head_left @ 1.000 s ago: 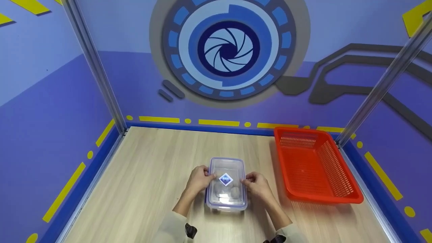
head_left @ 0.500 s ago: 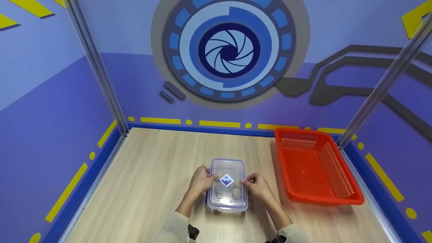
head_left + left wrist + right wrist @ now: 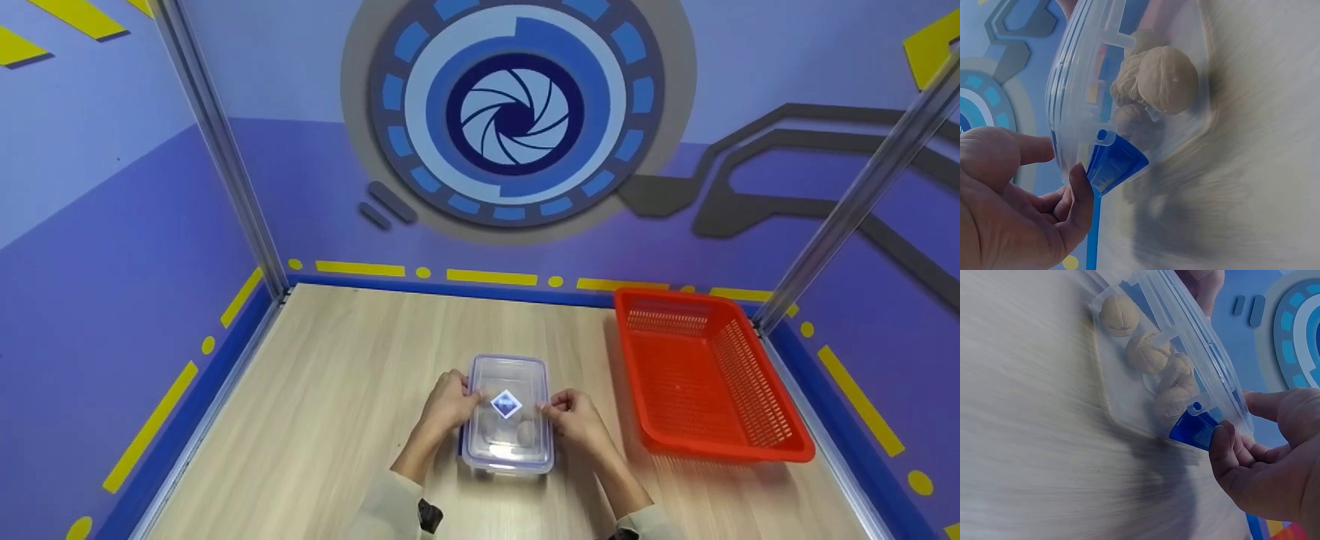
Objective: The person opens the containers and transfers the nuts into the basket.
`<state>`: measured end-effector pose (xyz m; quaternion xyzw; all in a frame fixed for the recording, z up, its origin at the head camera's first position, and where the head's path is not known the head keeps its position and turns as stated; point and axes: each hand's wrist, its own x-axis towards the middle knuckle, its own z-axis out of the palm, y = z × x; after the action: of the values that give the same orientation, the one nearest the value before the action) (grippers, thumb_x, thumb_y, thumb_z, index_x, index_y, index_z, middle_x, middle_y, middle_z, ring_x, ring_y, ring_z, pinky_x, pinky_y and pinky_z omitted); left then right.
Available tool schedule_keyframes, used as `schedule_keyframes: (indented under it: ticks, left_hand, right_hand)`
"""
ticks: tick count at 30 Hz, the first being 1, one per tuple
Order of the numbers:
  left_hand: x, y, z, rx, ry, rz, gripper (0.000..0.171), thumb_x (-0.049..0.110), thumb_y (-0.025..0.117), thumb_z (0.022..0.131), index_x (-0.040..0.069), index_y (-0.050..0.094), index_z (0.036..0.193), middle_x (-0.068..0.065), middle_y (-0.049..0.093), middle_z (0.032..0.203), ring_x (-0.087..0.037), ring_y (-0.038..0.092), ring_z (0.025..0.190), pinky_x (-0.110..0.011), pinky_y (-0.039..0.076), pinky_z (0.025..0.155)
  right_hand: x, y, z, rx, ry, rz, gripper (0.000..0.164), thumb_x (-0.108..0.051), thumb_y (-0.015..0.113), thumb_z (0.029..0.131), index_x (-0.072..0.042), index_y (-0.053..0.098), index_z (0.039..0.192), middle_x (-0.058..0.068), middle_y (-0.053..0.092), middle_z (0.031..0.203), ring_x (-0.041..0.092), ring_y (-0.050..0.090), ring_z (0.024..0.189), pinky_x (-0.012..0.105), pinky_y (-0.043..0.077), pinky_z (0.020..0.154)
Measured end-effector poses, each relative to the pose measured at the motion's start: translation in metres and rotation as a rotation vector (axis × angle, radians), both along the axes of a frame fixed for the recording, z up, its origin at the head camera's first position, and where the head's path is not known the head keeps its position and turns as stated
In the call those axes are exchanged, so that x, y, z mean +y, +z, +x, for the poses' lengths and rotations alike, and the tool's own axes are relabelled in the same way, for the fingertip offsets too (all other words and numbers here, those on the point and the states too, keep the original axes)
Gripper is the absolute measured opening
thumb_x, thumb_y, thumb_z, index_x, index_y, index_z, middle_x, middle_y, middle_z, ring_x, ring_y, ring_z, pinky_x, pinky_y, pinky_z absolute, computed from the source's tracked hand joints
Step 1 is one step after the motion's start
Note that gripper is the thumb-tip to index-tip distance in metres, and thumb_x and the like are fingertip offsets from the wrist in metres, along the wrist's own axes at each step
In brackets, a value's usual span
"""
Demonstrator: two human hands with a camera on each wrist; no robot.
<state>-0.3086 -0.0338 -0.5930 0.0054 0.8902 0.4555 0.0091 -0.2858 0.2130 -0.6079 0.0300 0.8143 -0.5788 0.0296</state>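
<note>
A clear plastic food container point(image 3: 510, 373) with its lid on sits at the front middle of the wooden table, a diamond-shaped label point(image 3: 506, 404) on top. Several walnuts point(image 3: 1168, 80) show through its wall. My left hand point(image 3: 448, 403) grips one long side: the thumb presses the lid's edge and curled fingertips touch a blue latch point(image 3: 1114, 164), which flares outward from the wall. Opposite, my right hand point(image 3: 577, 420) holds the other side the same way, thumb on the lid and fingers at a second flared blue latch point(image 3: 1192, 430).
A red plastic basket point(image 3: 731, 450) with slotted walls stands to the right of the container, near the back right corner. Blue printed panels point(image 3: 315, 195) wall the table at the back and on both sides, with metal posts point(image 3: 225, 150) at the corners.
The head view has shifted slightly. Both hands keep their places on the container's sides, and the container stays where it was on the table.
</note>
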Motion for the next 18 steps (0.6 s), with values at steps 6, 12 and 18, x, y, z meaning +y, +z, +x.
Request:
schedule_keyframes:
  ticks: [6, 12, 18]
  left_hand:
    - [-0.0003, 0.0016, 0.0000, -0.014, -0.009, -0.007, 0.027, 0.016, 0.077, 0.097, -0.005, 0.061, 0.106, -0.011, 0.057, 0.098, -0.024, 0.056, 0.086, -0.044, 0.052, 0.081]
    - [-0.0015, 0.0009, 0.0007, -0.035, -0.019, -0.023, 0.027, 0.017, 0.075, 0.099, -0.004, 0.060, 0.109, -0.011, 0.057, 0.100, -0.025, 0.056, 0.089, -0.046, 0.053, 0.084]
    - [-0.0030, 0.0022, -0.0026, 0.025, -0.048, -0.039, 0.030, 0.018, 0.078, 0.094, -0.006, 0.061, 0.101, -0.012, 0.058, 0.093, -0.025, 0.055, 0.085, -0.048, 0.052, 0.083]
  right_hand:
    - [-0.0007, 0.0000, 0.0004, 0.033, -0.011, 0.029, 0.020, -0.007, 0.078, 0.095, 0.004, 0.061, 0.097, 0.007, 0.057, 0.079, 0.017, 0.054, 0.069, 0.026, 0.048, 0.057]
    - [-0.0018, -0.0026, 0.0023, 0.026, -0.015, 0.039, 0.020, -0.008, 0.078, 0.095, 0.003, 0.062, 0.095, 0.006, 0.056, 0.078, 0.017, 0.053, 0.070, 0.025, 0.046, 0.057]
    - [-0.0017, -0.0015, 0.0032, 0.045, -0.038, 0.121, 0.022, -0.013, 0.080, 0.094, 0.001, 0.063, 0.094, 0.005, 0.057, 0.078, 0.017, 0.054, 0.070, 0.026, 0.048, 0.059]
